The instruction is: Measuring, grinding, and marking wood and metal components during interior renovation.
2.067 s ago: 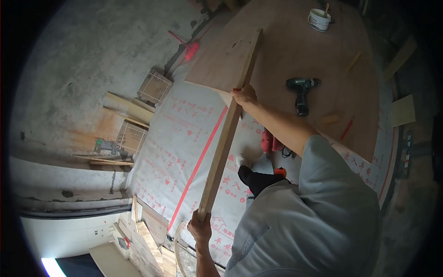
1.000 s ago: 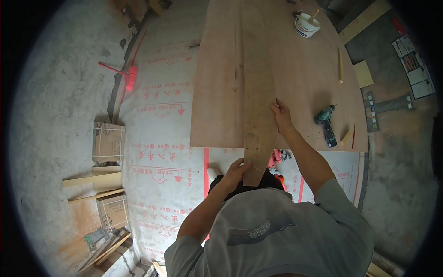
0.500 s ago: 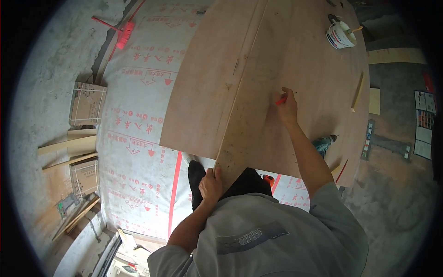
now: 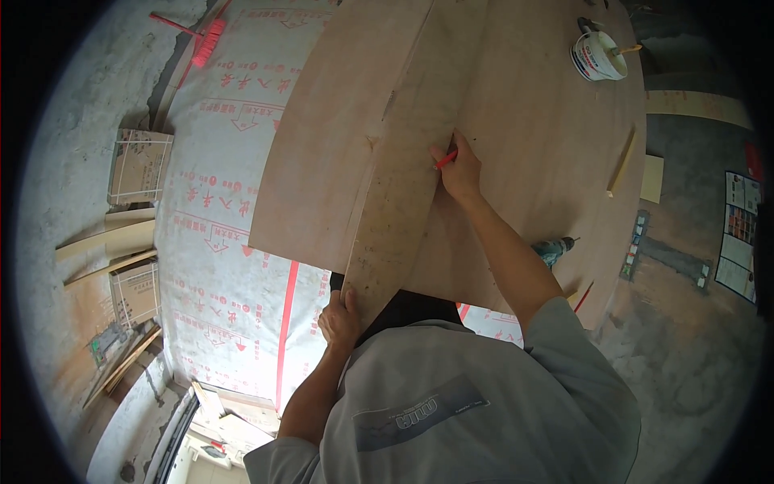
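A long narrow wooden board (image 4: 391, 194) lies lengthwise over a large plywood sheet (image 4: 310, 161). Its near end juts past the sheet's front edge, close to my body. My left hand (image 4: 340, 323) is closed around that end at its left side, thumb on top. Farther up, my right hand (image 4: 462, 171) rests by the board's right edge. It pinches a slim red pencil (image 4: 446, 159), with the fingertips touching or nearly touching that edge.
A green drill (image 4: 551, 252) lies on the sheet at right, near a thin wood strip (image 4: 621, 161). A white bucket (image 4: 598, 56) stands at the far right. Printed covering (image 4: 218, 185) spreads over the floor at left, with cardboard boxes (image 4: 141, 165) and a red broom (image 4: 208, 42) beyond.
My right hand has moved left with the pencil, up to the board's right edge. My left hand keeps its hold on the near end. The whole view has shifted slightly.
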`<act>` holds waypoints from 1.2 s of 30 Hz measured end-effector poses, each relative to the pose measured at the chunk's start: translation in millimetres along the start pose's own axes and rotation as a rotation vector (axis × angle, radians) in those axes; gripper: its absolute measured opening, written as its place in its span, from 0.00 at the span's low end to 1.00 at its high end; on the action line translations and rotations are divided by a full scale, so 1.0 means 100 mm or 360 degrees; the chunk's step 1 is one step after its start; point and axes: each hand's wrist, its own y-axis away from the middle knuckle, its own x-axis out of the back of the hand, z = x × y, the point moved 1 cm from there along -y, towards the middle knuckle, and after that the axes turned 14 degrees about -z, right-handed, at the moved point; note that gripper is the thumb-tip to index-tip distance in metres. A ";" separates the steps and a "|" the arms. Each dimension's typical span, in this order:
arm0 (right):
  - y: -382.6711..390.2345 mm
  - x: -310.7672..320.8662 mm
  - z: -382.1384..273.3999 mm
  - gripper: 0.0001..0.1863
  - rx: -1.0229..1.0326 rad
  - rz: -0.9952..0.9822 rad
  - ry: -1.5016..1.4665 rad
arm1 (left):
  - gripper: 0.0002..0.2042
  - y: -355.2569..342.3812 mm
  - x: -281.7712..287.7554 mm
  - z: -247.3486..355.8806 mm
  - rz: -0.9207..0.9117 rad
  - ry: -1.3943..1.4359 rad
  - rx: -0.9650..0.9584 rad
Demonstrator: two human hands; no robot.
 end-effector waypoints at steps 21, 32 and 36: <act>-0.08 0.06 -0.23 0.34 -0.0139 -0.0213 -0.0147 | 0.24 -0.10 0.25 -0.06 -0.0087 0.0089 -0.0151; -0.14 0.06 -0.10 0.32 -0.0056 -0.0166 -0.0149 | 0.24 -0.10 0.35 0.08 -0.0230 0.0174 -0.0084; -0.12 0.06 -0.22 0.29 -0.0087 -0.0186 -0.0234 | 0.23 -0.08 0.41 0.10 -0.0285 0.0269 -0.0062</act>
